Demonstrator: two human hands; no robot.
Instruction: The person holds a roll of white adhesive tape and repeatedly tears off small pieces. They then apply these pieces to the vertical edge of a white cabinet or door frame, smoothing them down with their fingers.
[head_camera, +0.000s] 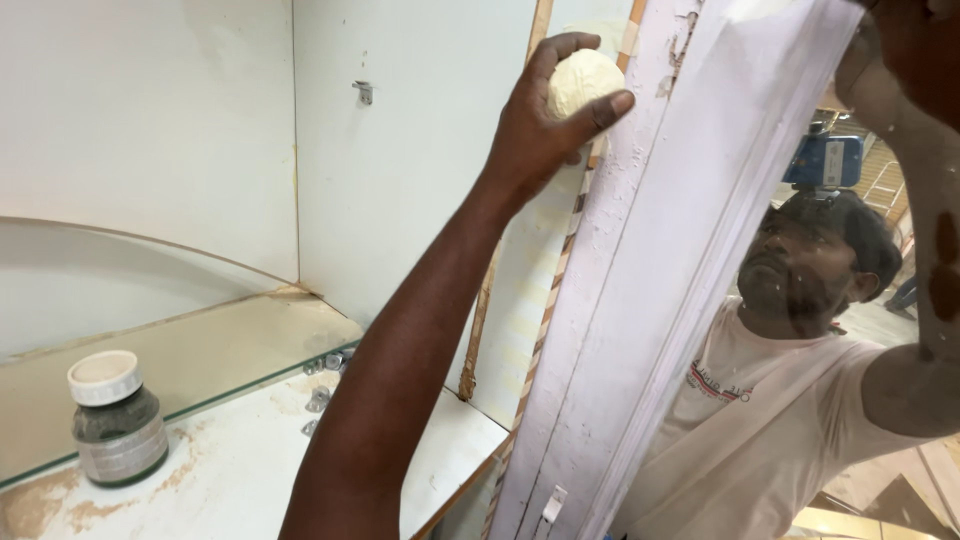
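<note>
My left hand (545, 120) reaches up and grips a cream-coloured ball of putty-like stuff (582, 80), pressing it against the front edge of a white cabinet side panel (420, 170). Just right of it stands a white-painted door frame (640, 300) with rough, flaking paint. The mirror (800, 330) in that door reflects a person in a white shirt with one arm raised. My right hand (905, 40) shows only as a dark shape at the top right corner, mostly cut off, and what it holds is hidden.
A glass jar with a white lid (117, 420) stands on the dusty white shelf (250, 470) at the lower left. Small metal fittings (325, 375) lie near the shelf's back edge. A metal shelf peg (363, 92) sticks out of the panel.
</note>
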